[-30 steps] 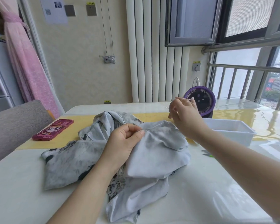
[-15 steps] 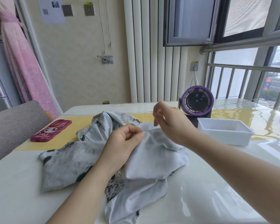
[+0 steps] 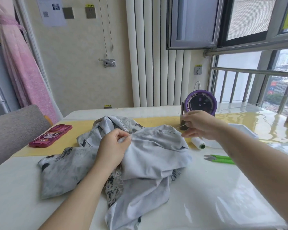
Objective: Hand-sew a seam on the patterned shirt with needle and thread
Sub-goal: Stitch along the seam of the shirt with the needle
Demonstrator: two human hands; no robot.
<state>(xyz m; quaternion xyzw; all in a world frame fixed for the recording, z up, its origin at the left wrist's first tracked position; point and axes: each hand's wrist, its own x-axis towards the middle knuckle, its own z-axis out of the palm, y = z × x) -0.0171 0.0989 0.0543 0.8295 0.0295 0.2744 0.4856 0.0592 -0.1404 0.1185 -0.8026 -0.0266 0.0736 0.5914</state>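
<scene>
Nearest, the shirt (image 3: 148, 155) lay bunched on the white table (image 3: 206, 196), pale inner side up, with patterned parts showing at its left and under the front fold.

The left hand (image 3: 113, 146) sat on the heap. Its thumb and curled fingers pinched a fold at the near-left end of the seam (image 3: 150, 132).

From that pinch the seam edge ran left to right, climbing a little toward the far side. Its long axis pointed at the right hand (image 3: 201, 125).

The right hand was raised off the cloth, right of and beyond the left – the farther of the two. Thumb and forefinger were closed on the thread (image 3: 183, 126) and the other fingers were fanned loose.

The thread showed as a short pale line slanting up and right from the seam's far-right end into that pinch. It looked nearly taut, roughly in line with the seam.

I could not make out the needle for certain, as it was too fine.

Judgement: the next stitch turns on bringing the right hand back leftward along the seam's line toward the left hand's pinch, the nearer anchor.

Beyond the cloth's right edge lay a white spool (image 3: 198, 142), with green snips (image 3: 221, 159) beside it, nearer the viewer. Farther back stood a purple fan (image 3: 200, 103) – none of them touched.
</scene>
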